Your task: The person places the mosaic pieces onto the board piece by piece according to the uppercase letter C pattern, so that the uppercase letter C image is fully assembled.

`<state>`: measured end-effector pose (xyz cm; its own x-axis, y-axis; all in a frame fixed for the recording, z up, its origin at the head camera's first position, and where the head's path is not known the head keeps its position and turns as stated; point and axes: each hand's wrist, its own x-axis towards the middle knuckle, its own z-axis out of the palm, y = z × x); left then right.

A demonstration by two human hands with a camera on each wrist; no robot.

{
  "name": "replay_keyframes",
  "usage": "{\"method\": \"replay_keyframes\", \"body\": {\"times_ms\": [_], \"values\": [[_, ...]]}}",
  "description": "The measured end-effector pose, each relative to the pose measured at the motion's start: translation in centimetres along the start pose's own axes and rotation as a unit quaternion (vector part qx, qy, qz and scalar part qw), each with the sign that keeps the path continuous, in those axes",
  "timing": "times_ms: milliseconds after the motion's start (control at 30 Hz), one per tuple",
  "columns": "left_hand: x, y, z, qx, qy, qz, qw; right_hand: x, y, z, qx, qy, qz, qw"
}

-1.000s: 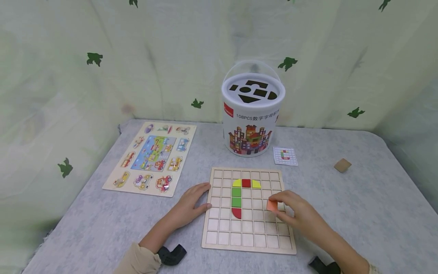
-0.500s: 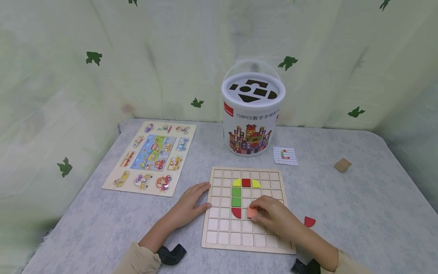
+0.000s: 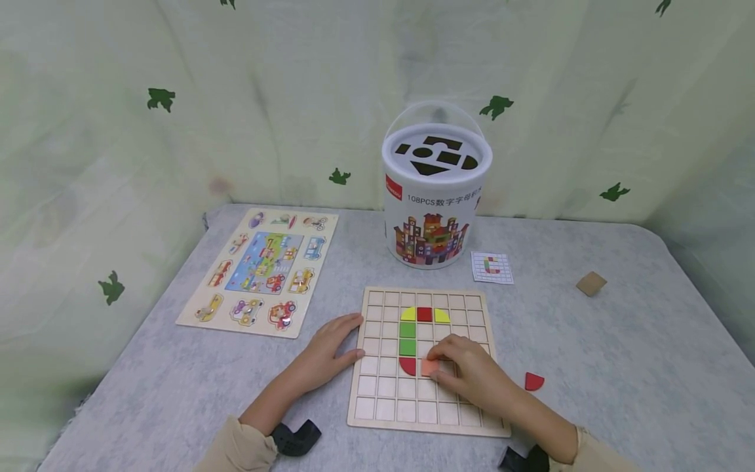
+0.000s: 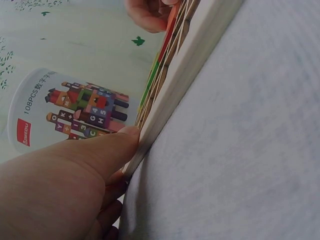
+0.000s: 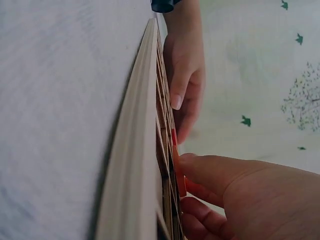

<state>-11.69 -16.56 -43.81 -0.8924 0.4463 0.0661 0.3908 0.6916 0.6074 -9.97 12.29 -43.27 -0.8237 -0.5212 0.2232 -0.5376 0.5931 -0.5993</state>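
My right hand (image 3: 474,373) pinches a square orange tile (image 3: 428,368) between thumb and fingers, low over the gridded wooden board (image 3: 386,410). The tile lies just right of a red quarter-round tile (image 3: 407,366). Above that piece, two green tiles (image 3: 407,338) stand in a column, topped by a yellow quarter-round (image 3: 409,314), a red square (image 3: 424,314) and another yellow quarter-round (image 3: 442,316). At the board's left edge my left hand (image 3: 324,351) rests with extended index finger and thumb touching the rim; its thumb (image 4: 122,142) shows against the edge in the left wrist view.
A loose red quarter-round (image 3: 533,381) lies right of the board. Behind it are a pattern card (image 3: 492,269) and a white lidded bucket (image 3: 433,196). A vehicle puzzle board (image 3: 318,262) lies at left, a brown block (image 3: 591,284) at right.
My right hand has moved left across the board with the orange tile, then lowered it beside the red quarter-round. The loose red piece has come into view. The left hand stays put.
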Motion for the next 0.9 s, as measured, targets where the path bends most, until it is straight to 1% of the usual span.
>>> {"method": "replay_keyframes", "body": {"times_ms": [300,367,433,533,600,667,733,900], "values": [[0.1,0.0,0.0,-0.003,0.004,0.0,1.0,0.2,-0.3,0.1,-0.019,-0.003,0.001,1.0],[0.1,0.0,0.1,-0.003,0.005,-0.001,1.0,0.2,-0.4,-0.1,-0.021,-0.017,0.007,1.0],[0.1,-0.1,0.1,-0.002,0.004,-0.001,1.0,0.1,-0.6,-0.6,-0.014,-0.04,0.021,0.999],[0.1,-0.1,0.1,-0.004,0.002,-0.001,1.0,-0.1,-0.9,-1.5,0.007,-0.08,0.051,0.995],[0.1,-0.1,0.1,-0.005,0.001,-0.001,1.0,-0.3,-1.0,-2.3,0.024,-0.091,0.065,0.993],[0.0,-0.1,0.1,-0.005,0.001,-0.001,1.0,-0.6,-1.1,-3.1,0.031,-0.087,0.066,0.994],[0.0,-0.1,0.1,-0.004,0.001,-0.001,1.0,-1.2,-1.2,-4.0,0.029,-0.073,0.062,0.995],[0.0,0.0,0.0,-0.004,0.001,0.0,1.0,-3.3,-0.8,-6.0,-0.007,-0.014,0.054,0.998]]}}
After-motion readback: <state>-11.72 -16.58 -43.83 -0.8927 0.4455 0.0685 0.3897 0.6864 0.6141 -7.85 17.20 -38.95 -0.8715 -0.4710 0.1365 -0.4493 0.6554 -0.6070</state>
